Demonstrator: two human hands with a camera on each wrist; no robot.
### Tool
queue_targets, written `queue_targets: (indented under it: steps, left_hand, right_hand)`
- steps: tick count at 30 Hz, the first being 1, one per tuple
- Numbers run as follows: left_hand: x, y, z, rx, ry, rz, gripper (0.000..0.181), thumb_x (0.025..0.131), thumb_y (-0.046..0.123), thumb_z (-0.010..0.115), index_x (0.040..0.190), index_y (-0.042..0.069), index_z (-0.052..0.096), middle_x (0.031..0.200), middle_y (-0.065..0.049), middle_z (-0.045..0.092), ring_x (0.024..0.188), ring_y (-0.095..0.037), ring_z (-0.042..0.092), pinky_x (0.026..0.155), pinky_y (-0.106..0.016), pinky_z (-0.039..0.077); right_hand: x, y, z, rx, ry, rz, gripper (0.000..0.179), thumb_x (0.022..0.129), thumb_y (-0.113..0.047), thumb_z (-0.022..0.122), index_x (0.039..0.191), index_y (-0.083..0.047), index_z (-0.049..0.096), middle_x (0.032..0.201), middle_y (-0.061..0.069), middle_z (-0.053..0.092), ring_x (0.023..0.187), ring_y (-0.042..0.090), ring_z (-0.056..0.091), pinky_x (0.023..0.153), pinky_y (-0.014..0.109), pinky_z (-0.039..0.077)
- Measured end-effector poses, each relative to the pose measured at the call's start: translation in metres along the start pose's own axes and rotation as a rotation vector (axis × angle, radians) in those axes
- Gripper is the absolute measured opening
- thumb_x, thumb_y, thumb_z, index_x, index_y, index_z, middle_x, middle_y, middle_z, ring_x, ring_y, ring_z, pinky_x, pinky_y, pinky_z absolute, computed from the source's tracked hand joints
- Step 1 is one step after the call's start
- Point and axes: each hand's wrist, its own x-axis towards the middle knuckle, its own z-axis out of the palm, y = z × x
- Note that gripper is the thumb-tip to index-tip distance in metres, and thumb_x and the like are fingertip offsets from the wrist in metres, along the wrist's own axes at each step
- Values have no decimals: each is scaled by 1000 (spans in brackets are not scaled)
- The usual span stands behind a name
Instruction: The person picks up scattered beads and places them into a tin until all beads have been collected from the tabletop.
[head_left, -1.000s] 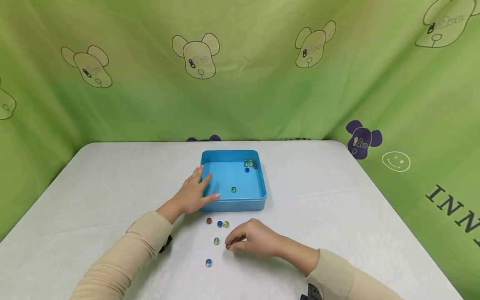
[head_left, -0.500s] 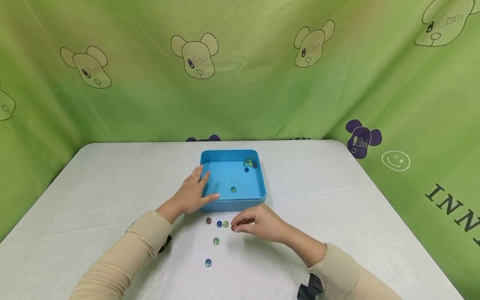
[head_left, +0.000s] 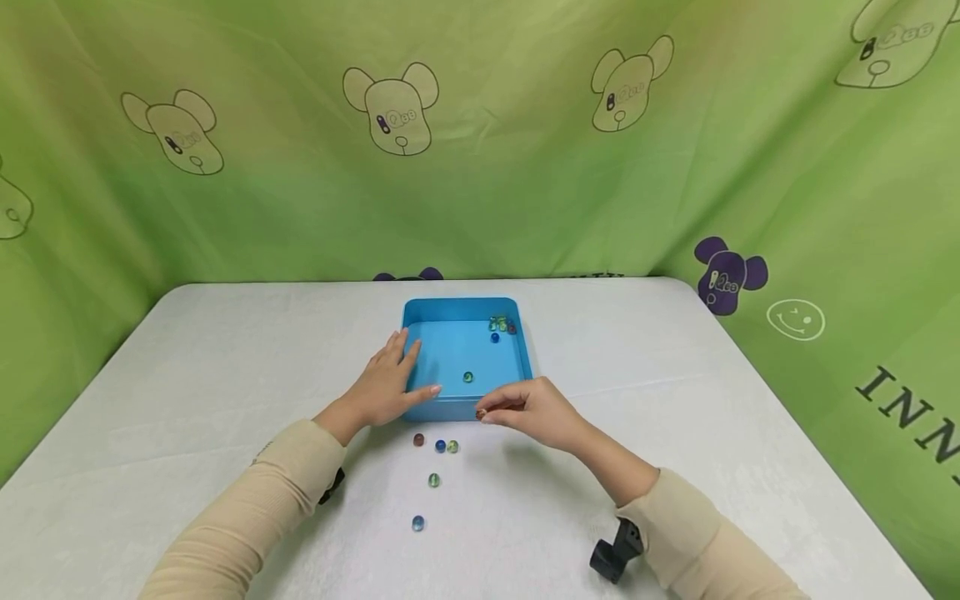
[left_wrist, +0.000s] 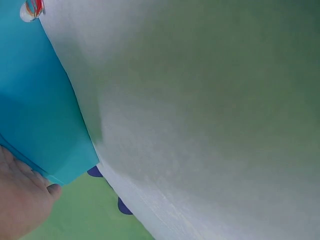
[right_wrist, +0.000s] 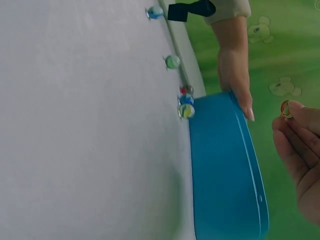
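Observation:
My right hand (head_left: 546,412) pinches a red-streaked marble (head_left: 481,413) between thumb and fingertips, raised at the front wall of the blue box (head_left: 457,309). The right wrist view shows this marble (right_wrist: 285,108) as clear glass with red and yellow inside. My left hand (head_left: 378,392) rests on the box's left side, fingers spread and thumb along the front rim. Inside the box lie a green marble (head_left: 468,377) near the front, a blue marble (head_left: 495,338), and a cluster of marbles (head_left: 502,324) in the far right corner.
Before the box, on the white table (head_left: 637,375), lie a reddish marble (head_left: 418,440), a blue marble (head_left: 440,446) beside a yellow-green marble (head_left: 453,447), a green marble (head_left: 434,480) and a light blue marble (head_left: 417,523). A green curtain (head_left: 510,208) hangs behind.
My right hand has carried the red-streaked marble forward and slightly right, from near the table marbles to the box's front wall. The left hand has stayed in place.

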Motion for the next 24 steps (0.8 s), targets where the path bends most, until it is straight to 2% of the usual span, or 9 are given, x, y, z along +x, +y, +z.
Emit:
queue_targets:
  steps: [6,18,24]
  left_hand:
    - [0,0,0,4,-5,1,84,81,59,39,138,2,16,142,-16,-2,129,-28,-5,101,-44,8]
    - [0,1,1,-5,-6,-2,84,81,60,39,138,2,16,143,-16,-1,129,-28,-5,100,-46,9]
    - [0,0,0,-10,-2,4,85,81,61,38,138,2,15,142,-16,-1,129,-28,-5,100,-46,9]
  right_hand:
    - [7,5,-7,-20,78,18,17,80,-11,61,92,-1,66,85,7,65,78,12,61,67,25,48]
    - [23,17,-11,-39,136,101,19,79,-12,62,94,-2,66,89,7,64,79,14,60,67,25,48]
    - [29,21,-13,-45,146,108,19,80,-12,62,95,-1,66,89,7,64,80,15,60,68,26,48]
